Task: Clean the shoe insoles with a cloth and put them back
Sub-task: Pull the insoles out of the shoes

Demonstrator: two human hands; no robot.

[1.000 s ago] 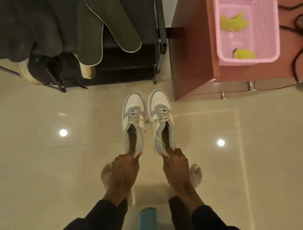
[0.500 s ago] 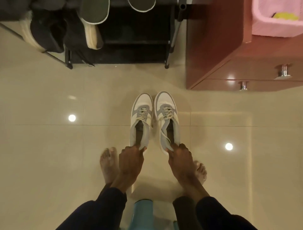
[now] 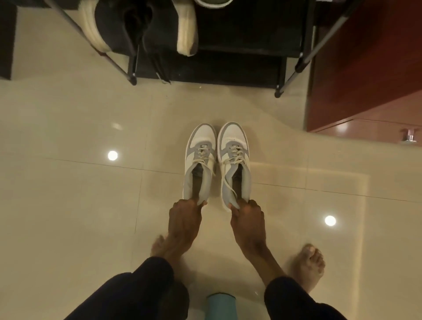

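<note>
Two white and grey sneakers stand side by side on the tiled floor, toes pointing away from me. My left hand (image 3: 185, 217) pinches the heel of the left sneaker (image 3: 199, 160). My right hand (image 3: 246, 217) pinches the heel of the right sneaker (image 3: 235, 157). Both shoe openings look dark inside; I cannot tell whether insoles lie in them. At the top edge the rounded tip of a dark insole (image 3: 213, 2) with a pale rim pokes in above the rack. No cloth is in view.
A black shoe rack (image 3: 283, 75) with dark, pale-soled shoes (image 3: 146, 29) stands straight ahead. A red-brown drawer cabinet (image 3: 365, 91) fills the right. My bare feet (image 3: 307, 265) flank a teal object (image 3: 220, 307) at the bottom edge. Glossy beige tiles lie all around.
The view has dropped lower, so the pink basket on the cabinet and most of the insoles on the rack left the frame. Both hands still hold the sneakers' heels; my right foot has stepped outward.
</note>
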